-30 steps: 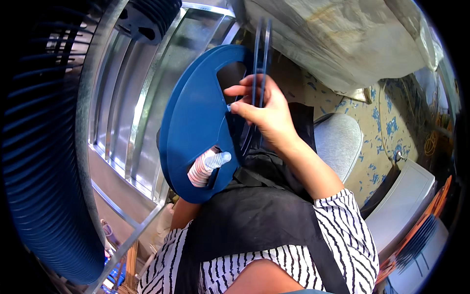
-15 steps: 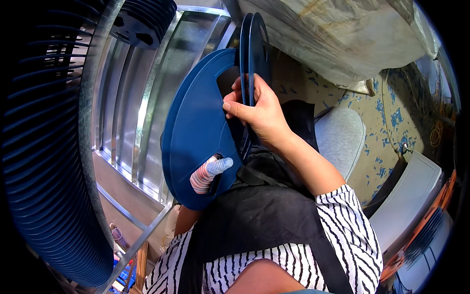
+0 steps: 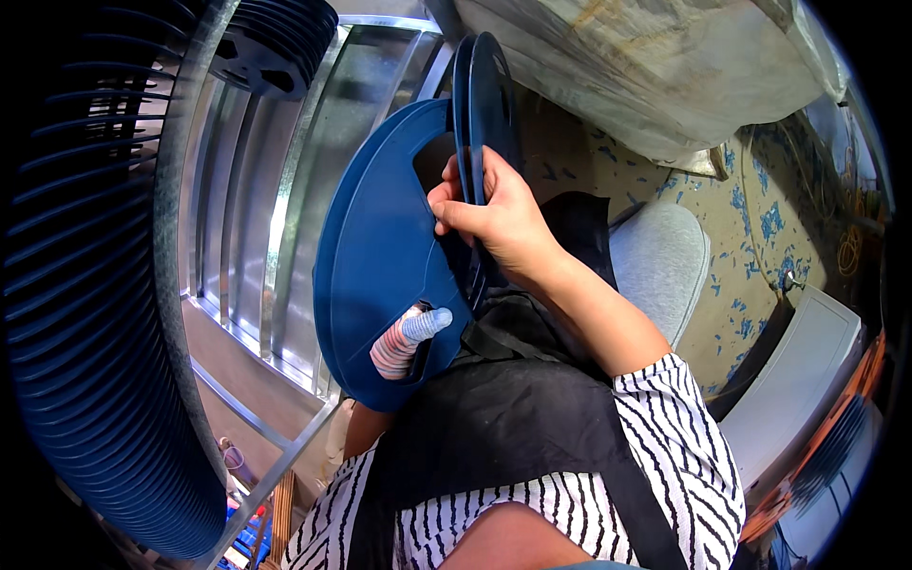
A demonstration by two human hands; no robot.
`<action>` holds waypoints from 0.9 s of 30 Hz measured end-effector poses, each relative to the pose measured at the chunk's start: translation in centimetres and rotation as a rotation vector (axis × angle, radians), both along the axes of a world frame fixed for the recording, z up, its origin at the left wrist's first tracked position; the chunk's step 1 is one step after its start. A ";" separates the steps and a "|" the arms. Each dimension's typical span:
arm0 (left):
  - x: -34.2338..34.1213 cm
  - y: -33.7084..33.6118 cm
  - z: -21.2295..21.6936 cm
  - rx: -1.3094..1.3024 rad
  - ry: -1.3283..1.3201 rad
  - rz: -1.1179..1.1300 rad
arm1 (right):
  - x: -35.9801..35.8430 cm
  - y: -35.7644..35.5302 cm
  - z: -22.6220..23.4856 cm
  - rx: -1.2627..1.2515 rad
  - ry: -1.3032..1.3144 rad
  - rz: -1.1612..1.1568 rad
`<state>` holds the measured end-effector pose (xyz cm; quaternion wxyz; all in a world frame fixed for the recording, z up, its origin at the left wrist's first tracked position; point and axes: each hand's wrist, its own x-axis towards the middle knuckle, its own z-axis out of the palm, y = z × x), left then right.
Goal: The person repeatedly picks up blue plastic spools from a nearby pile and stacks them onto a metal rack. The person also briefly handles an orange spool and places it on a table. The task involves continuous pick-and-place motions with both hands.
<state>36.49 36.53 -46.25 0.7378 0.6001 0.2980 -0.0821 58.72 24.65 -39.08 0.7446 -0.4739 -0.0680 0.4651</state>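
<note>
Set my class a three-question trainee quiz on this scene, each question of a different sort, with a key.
1. True or false: the right hand is gloved.
2. What pokes through the lower opening of the large blue disc?
3. On which side of the person is the long row of blue discs? (a) right (b) left

Key: 1. False; it is bare. 2. Striped-covered fingers. 3. b.

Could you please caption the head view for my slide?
Right hand grips blue discs; striped-gloved left hand pokes through one.
</note>
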 end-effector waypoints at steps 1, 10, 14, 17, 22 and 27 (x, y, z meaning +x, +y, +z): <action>-0.1 0.1 -0.1 -0.005 -0.003 -0.014 | 0.0 0.1 -0.1 -0.003 -0.017 -0.002; 6.0 -1.1 5.9 -0.474 -0.278 0.359 | -1.9 -0.3 -0.7 -0.077 -0.279 0.064; 5.7 -1.1 5.9 -0.373 -0.242 0.412 | -4.8 -0.1 -0.9 -0.149 -0.686 0.099; 4.5 -1.2 4.4 -0.331 -0.219 0.387 | -6.7 0.4 -0.3 -0.115 -0.703 0.259; 3.0 -1.3 3.8 -0.293 -0.199 0.388 | -8.5 0.3 -0.6 -0.086 -1.002 0.408; 2.6 -1.5 3.4 -0.290 -0.190 0.373 | -9.7 -0.2 -1.8 -0.014 -1.124 0.349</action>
